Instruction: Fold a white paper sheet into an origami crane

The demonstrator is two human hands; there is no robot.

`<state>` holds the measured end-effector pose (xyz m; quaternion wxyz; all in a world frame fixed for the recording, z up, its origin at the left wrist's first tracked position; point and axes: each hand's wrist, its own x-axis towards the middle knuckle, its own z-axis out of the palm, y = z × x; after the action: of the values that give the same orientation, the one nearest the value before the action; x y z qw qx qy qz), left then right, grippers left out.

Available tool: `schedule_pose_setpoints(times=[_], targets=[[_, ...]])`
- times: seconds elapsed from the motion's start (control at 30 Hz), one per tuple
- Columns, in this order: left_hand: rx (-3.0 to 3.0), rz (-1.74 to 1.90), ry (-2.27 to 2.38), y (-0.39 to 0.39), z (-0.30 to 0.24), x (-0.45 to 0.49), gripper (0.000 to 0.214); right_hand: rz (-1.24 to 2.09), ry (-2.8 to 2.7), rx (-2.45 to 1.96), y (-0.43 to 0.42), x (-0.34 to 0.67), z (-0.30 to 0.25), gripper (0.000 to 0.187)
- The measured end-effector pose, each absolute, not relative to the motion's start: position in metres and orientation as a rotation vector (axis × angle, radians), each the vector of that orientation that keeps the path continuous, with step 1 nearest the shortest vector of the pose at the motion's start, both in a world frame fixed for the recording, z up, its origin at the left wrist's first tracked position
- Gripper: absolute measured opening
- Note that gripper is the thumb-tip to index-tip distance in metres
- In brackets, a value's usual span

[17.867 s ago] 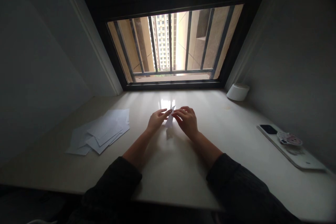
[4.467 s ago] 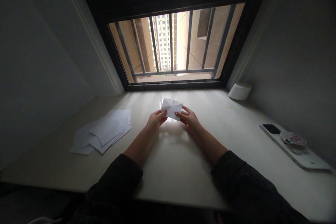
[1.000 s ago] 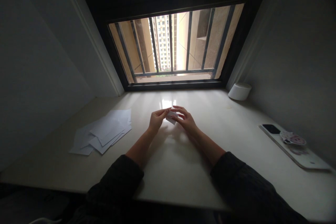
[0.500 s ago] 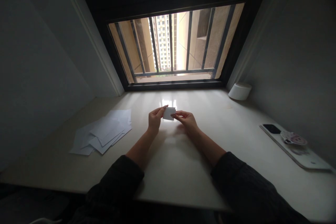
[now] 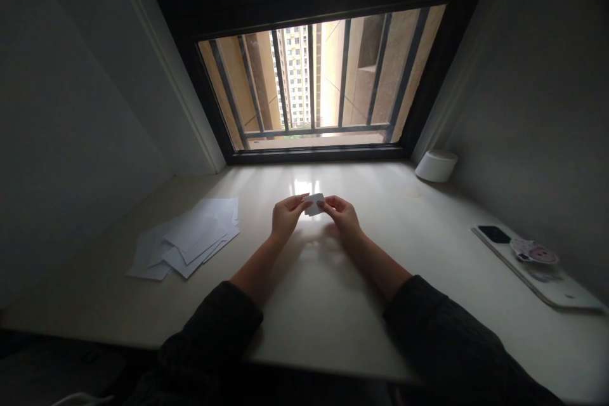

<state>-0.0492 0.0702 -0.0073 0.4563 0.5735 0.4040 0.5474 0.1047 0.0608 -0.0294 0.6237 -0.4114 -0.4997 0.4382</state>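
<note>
Your left hand (image 5: 287, 217) and right hand (image 5: 343, 216) pinch a small white folded paper packet (image 5: 314, 204) between them, both grips closed on it, in front of the centre of the dark barred window (image 5: 309, 82), above the cream desk (image 5: 323, 304). Loose white paper sheets (image 5: 190, 241) lie on the desk, left of the window's centre. The step in hand appears to be folding; the next move calls for steady pressure along the packet's edges.
</note>
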Motion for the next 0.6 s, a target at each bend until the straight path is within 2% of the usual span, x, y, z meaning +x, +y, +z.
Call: schedule_pose_setpoints(times=[0.2,0.6], targets=[[1.277,1.169,0.983,0.0677,-0.0058,-0.0491,0.043,0.988,-1.134,-0.97,0.0622,0.1087,-0.0295,0.035],[1.174,1.206,1.009,0.0651,-0.0048,-0.0473,0.042,1.03,-1.024,-0.917,0.0604,0.1055,-0.0276,0.048]])
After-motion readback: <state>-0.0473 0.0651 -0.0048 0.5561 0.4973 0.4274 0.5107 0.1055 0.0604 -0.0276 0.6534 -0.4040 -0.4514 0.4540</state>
